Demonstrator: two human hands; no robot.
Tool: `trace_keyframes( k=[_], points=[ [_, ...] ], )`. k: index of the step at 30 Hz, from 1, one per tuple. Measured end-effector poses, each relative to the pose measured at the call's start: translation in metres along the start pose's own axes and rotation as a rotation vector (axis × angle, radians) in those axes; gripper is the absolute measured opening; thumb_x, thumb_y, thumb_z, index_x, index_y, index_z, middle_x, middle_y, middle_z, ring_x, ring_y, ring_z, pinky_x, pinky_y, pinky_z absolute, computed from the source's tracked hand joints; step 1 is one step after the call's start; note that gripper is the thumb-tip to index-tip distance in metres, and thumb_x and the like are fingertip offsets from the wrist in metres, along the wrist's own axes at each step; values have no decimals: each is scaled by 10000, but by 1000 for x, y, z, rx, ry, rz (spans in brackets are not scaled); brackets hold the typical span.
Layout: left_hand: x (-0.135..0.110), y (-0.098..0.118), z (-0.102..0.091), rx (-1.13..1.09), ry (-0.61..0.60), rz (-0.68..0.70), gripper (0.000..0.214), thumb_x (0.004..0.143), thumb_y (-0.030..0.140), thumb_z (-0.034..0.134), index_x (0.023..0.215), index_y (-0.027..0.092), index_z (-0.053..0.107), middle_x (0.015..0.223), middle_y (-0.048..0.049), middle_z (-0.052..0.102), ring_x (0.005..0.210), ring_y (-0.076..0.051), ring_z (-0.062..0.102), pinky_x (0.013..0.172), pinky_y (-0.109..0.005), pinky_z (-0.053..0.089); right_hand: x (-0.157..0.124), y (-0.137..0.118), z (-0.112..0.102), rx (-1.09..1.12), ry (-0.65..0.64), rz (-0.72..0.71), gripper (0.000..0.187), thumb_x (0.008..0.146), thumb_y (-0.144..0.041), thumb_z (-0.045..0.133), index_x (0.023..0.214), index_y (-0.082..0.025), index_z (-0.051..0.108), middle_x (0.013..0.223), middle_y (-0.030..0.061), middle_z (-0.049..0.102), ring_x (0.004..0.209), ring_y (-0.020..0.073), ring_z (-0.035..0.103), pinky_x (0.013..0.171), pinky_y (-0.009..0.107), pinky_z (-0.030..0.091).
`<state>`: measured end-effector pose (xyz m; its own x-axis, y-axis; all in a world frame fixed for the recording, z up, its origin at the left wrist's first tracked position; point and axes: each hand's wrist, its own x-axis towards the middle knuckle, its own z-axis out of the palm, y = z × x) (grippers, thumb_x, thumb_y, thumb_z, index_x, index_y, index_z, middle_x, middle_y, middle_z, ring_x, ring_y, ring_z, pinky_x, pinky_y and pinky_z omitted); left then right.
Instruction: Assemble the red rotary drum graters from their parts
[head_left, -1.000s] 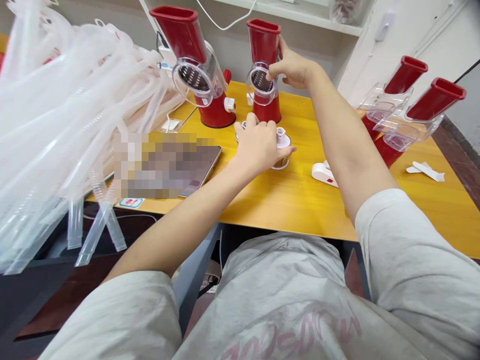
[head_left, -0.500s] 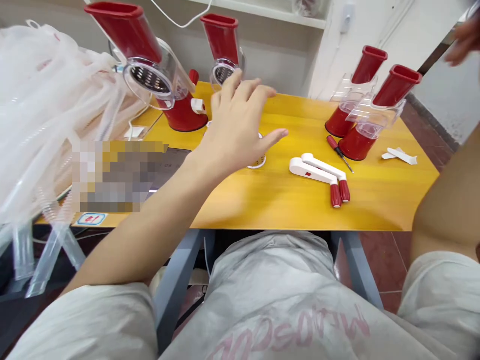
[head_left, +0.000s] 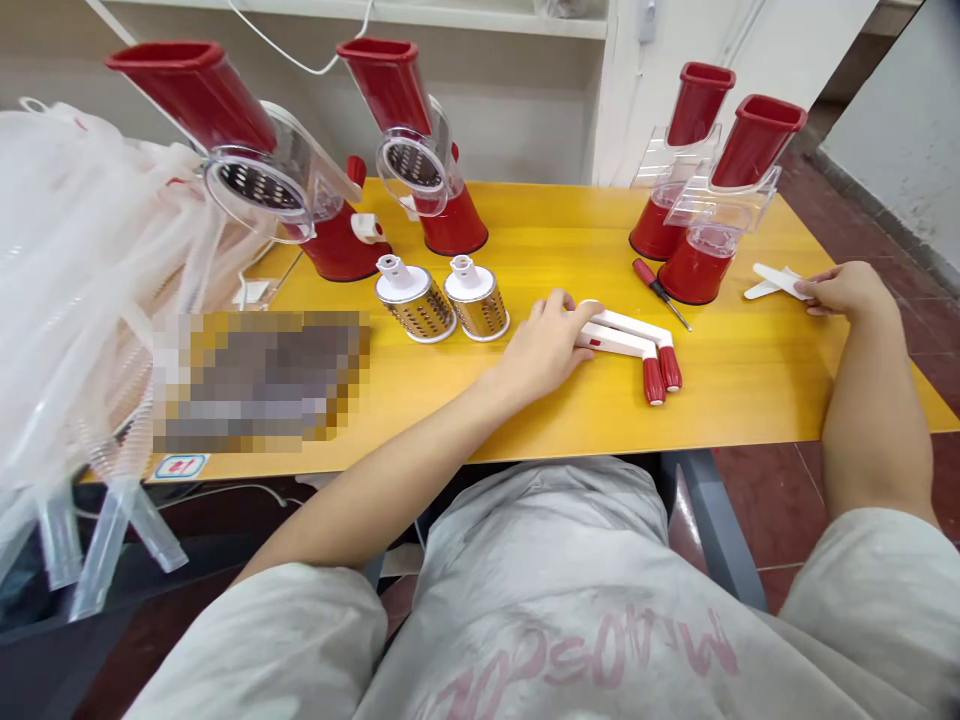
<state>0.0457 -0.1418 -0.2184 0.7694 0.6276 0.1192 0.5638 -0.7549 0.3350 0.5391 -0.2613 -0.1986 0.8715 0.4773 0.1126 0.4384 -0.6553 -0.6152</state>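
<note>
Drums (head_left: 416, 305) uncovered, left hand (head_left: 544, 345) on crank handles (head_left: 622, 342), right hand (head_left: 847, 290) apparently on strips (head_left: 776, 281)

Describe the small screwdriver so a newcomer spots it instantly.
On the yellow table, look toward the right end, at the two red-and-clear rotary graters. The screwdriver lies just in front of them, between their bases and the white crank handles. Only it has a short red grip and slim metal shaft.

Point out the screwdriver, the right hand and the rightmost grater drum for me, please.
Screwdriver (head_left: 644, 270): head view, on its red handle.
Right hand (head_left: 847, 290): head view, on the back of the hand.
Rightmost grater drum (head_left: 475, 308): head view, on its gold perforated side.
</note>
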Motion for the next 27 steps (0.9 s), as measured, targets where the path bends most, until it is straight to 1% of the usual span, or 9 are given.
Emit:
trace_keyframes(
  k=[5, 9, 11, 14, 17, 20, 22, 24, 27],
  points=[
    [-19, -9, -2, -122, 60, 3, 535, 1090, 78, 691, 1605, 224, 706, 1539, -184, 698, 1368, -386, 769, 1260, -574, 627, -13, 8, -21, 321, 2, -46, 432, 1016, 102, 842, 818, -282, 837, 1152, 181, 903, 789, 119, 838, 923, 317, 722],
    [-48, -31, -32, -332, 169, 101, 286, 1029, 169, 803, 1299, 259, 824, 1385, -111, 762, 1311, -330, 784, 1237, -520, 646, -41, -15, -33, 566, 11, -398, 213, 1053, -215, 986, 958, -405, 966, 1154, 228, 901, 962, 226, 901, 901, 460, 719],
    [-63, -44, -49, -417, 235, 168, 142, 1035, 259, 834, 1174, 272, 860, 1341, -101, 784, 1282, -315, 788, 1170, -496, 676, -72, -45, -28, 671, -131, -583, 127, 1013, -510, 1043, 957, -414, 982, 1067, 256, 878, 947, 297, 900, 760, 535, 671],
    [-75, -54, -62, -508, 315, 201, 136, 1041, 351, 845, 1155, 284, 875, 1416, -121, 806, 1312, -326, 792, 1040, -474, 712, -140, -109, -5, 766, -443, -767, 404, 813, -784, 1107, 978, -428, 1008, 1066, 184, 874, 831, 322, 869, 691, 559, 675],
    [-72, -51, -52, -563, 377, 177, 146, 1082, 390, 801, 1178, 296, 858, 1541, -146, 785, 1483, -348, 747, 1115, -519, 714, -209, -171, 32, 786, -661, -918, 273, 893, -752, 1044, 1018, -511, 1017, 972, 65, 852, 797, 295, 820, 795, 585, 713],
    [-63, -41, -29, -644, 468, 147, 137, 1096, 405, 770, 1167, 289, 787, 1602, -163, 738, 1649, -344, 652, 1302, -578, 644, -250, -204, 67, 806, -685, -1023, 214, 949, -726, 986, 1038, -532, 1008, 991, 25, 858, 925, 312, 824, 889, 568, 723],
    [-58, -36, -13, -749, 462, 127, 225, 1120, 494, 748, 1203, 289, 704, 1633, -166, 704, 1629, -333, 668, 1322, -571, 631, -260, -207, 85, 817, -659, -1043, 228, 993, -716, 949, 1075, -514, 1014, 1024, 27, 866, 959, 307, 819, 908, 547, 708],
    [-54, -30, 1, -891, 399, 87, 438, 1132, 683, 712, 1343, 314, 602, 1690, -167, 655, 1507, -317, 739, 1209, -525, 691, -262, -202, 98, 843, -641, -1025, 250, 1024, -722, 927, 1128, -512, 1017, 1038, 32, 867, 951, 295, 805, 887, 524, 687],
    [-51, -19, 19, -1167, 323, 15, 798, 1039, 850, 777, 1580, 372, 438, 1731, -163, 630, 1442, -305, 774, 1108, -465, 714, -258, -193, 110, 864, -604, -975, 335, 1024, -772, 925, 1184, -492, 1015, 1044, 45, 858, 932, 280, 787, 838, 488, 667]
  ],
)
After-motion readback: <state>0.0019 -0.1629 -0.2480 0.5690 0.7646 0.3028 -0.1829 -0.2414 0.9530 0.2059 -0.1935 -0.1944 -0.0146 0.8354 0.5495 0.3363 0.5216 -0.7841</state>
